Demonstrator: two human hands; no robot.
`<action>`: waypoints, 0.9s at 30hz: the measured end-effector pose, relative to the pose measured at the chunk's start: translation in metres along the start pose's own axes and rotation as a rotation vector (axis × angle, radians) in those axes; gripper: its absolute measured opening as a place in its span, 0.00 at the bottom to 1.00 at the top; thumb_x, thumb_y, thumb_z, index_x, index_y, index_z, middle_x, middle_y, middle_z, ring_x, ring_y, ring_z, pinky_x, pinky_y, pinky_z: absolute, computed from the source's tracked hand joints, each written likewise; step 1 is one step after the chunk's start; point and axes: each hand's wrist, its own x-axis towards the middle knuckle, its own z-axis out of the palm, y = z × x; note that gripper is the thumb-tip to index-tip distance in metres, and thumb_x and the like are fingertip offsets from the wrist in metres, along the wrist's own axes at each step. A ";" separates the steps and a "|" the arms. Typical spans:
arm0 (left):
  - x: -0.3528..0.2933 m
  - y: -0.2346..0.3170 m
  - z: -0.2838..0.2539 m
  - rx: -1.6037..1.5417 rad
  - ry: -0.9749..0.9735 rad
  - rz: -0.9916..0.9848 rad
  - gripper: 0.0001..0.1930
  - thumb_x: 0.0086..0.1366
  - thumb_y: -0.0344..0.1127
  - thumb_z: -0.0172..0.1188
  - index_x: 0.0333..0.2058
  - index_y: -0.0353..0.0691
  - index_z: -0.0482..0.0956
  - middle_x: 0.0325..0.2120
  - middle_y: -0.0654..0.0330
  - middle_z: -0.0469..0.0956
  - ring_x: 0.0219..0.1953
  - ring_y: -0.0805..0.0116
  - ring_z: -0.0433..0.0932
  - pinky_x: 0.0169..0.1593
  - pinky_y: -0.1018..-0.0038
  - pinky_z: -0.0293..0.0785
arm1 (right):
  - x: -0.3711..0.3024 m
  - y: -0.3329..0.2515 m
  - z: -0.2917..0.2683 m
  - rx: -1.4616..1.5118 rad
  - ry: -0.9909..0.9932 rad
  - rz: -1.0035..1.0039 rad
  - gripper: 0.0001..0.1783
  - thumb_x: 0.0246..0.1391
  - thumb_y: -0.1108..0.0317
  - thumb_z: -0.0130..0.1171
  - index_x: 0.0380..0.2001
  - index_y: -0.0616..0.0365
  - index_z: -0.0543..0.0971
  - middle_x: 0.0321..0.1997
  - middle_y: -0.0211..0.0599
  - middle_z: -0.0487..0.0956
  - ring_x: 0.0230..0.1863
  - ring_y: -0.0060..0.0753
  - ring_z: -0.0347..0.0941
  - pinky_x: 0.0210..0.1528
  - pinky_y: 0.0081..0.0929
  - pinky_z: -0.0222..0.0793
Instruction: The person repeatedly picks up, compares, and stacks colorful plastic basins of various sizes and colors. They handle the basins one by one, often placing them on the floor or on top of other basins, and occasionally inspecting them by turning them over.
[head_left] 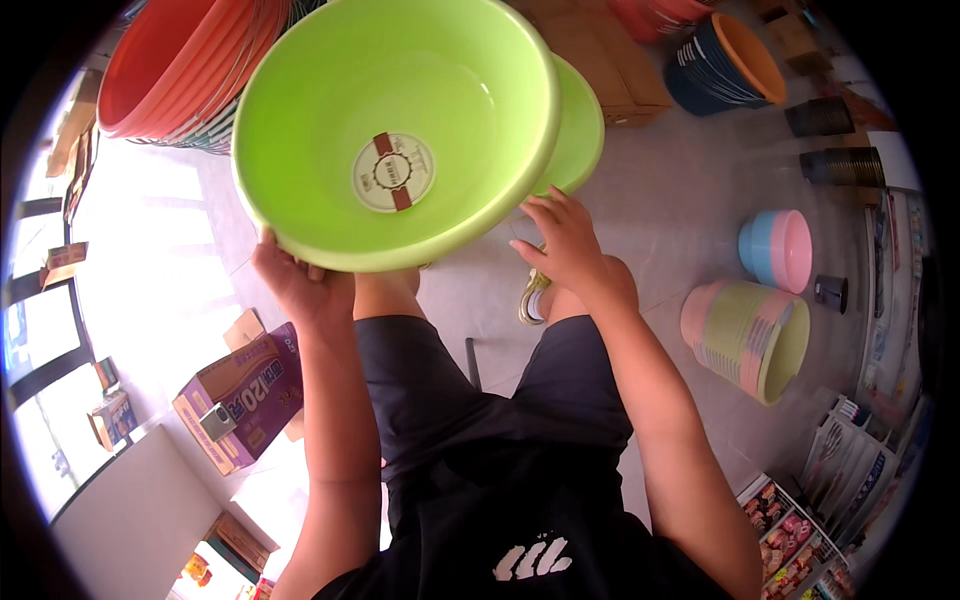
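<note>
A large round lime-green plastic basin (pixel 310 150) is tilted toward me, showing its inside and a round white-and-brown label (pixel 393 172) stuck on its bottom. My left hand (pixel 300 285) is closed on the basin's near left rim, the thumb in front and the fingers mostly hidden behind. Beside the rim's lower right, my right hand (pixel 565 240) has its fingers spread and grips nothing. Its fingertips are close to the edge of a second green basin (pixel 582 135), largely hidden behind the first; whether they touch it I cannot tell.
Stacked red buckets (pixel 185 70) stand far left and dark blue buckets (pixel 715 65) far right, beside a brown cardboard box (pixel 625 70). Pink-and-green nested buckets (pixel 745 335) and a blue-and-pink pair (pixel 775 250) lie on the right. An opened purple carton (pixel 245 400) sits left of my legs.
</note>
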 end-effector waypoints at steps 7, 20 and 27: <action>0.054 -0.107 0.038 0.123 -0.074 -0.156 0.08 0.67 0.39 0.59 0.33 0.42 0.74 0.19 0.71 0.69 0.15 0.83 0.56 0.23 0.82 0.60 | -0.132 0.014 -0.059 0.343 0.240 0.516 0.14 0.56 0.69 0.63 0.46 0.60 0.79 0.50 0.40 0.81 0.52 0.42 0.76 0.55 0.36 0.71; 0.064 -0.176 -0.005 0.999 0.147 -0.206 0.19 0.67 0.49 0.60 0.33 0.36 0.75 0.19 0.67 0.68 0.18 0.77 0.66 0.22 0.80 0.64 | -0.211 0.050 -0.060 0.599 0.295 0.907 0.13 0.62 0.66 0.58 0.45 0.63 0.78 0.43 0.40 0.82 0.45 0.33 0.78 0.45 0.28 0.75; 0.086 -0.161 -0.047 1.027 0.154 -0.343 0.40 0.65 0.68 0.51 0.64 0.43 0.57 0.57 0.49 0.61 0.55 0.53 0.68 0.52 0.54 0.69 | -0.114 0.109 -0.040 0.922 0.235 0.703 0.33 0.62 0.56 0.59 0.66 0.56 0.65 0.68 0.48 0.66 0.64 0.43 0.68 0.59 0.35 0.70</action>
